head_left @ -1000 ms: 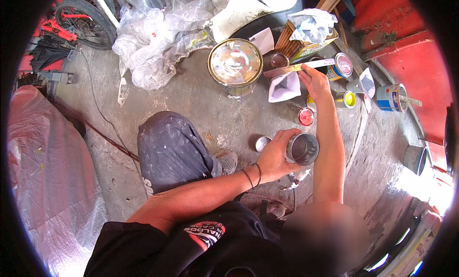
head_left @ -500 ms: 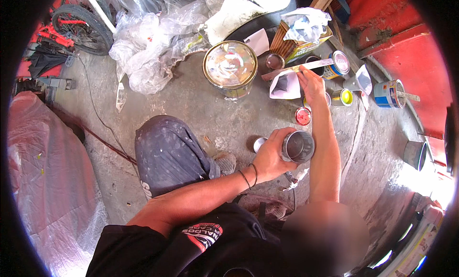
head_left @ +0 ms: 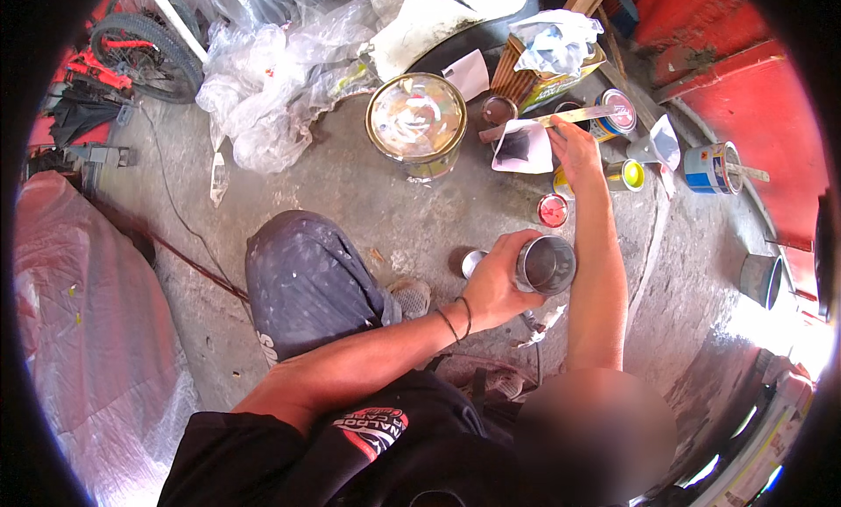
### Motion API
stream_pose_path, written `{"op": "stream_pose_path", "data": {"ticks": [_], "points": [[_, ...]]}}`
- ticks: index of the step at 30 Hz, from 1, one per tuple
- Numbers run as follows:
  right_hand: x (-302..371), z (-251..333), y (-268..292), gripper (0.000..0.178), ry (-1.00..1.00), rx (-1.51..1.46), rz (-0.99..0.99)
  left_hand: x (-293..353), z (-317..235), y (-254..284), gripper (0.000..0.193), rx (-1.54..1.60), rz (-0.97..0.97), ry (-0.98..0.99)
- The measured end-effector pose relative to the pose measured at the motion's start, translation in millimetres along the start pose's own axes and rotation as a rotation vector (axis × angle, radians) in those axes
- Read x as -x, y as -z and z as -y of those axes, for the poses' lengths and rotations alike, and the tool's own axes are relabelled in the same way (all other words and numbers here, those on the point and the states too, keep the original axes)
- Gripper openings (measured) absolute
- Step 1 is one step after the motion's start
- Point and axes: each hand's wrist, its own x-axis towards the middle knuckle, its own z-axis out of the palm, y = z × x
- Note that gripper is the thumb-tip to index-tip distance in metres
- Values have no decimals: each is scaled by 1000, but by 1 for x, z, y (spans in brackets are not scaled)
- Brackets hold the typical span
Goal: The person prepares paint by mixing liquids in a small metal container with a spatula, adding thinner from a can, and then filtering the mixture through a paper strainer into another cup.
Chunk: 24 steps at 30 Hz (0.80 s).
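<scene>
Closed around a grey metal cup (head_left: 546, 266) is my left hand (head_left: 504, 284). The cup is tilted so that its round mouth and dark inside show. Beyond it my right hand (head_left: 575, 155) reaches away, its fingertips closed on a flat stir stick (head_left: 574, 116). A white paper cone (head_left: 524, 148) with a dark patch lies by those fingers, under the stick. Close by stand a small can with a red top (head_left: 553, 211) and a can with a yellow-green top (head_left: 632, 174). A small pale round container (head_left: 473, 263) stands left of the cup, partly behind my left hand.
A large paint-smeared can (head_left: 416, 122) stands ahead. Clear plastic sheeting (head_left: 263, 87) is heaped to its left. At the right are a blue-and-white can (head_left: 710, 170) with a stick, another paper cone (head_left: 659, 146) and a grey bucket (head_left: 760, 279). A hose (head_left: 538, 358) runs below the cup.
The stick's far end has shifted slightly right under my right fingertips, and the paper cone has turned a little. My left hand keeps the cup in nearly the same place.
</scene>
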Motion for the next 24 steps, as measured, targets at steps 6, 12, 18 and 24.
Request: {"op": "stream_pose_path", "data": {"ticks": [6, 12, 18, 24], "points": [[-7, 12, -19, 23, -168, 450, 40, -1, 1, 5, 92, -52, -1, 11], [-28, 10, 23, 27, 53, 980, -13, -5, -4, -3, 91, 0, 26, 54], [34, 29, -17, 39, 188, 1396, 8, -4, 3, -3, 87, 37, -17, 20], [38, 49, -20, 27, 80, 1094, -14, -5, -1, -2, 89, 8, -5, -6]]}}
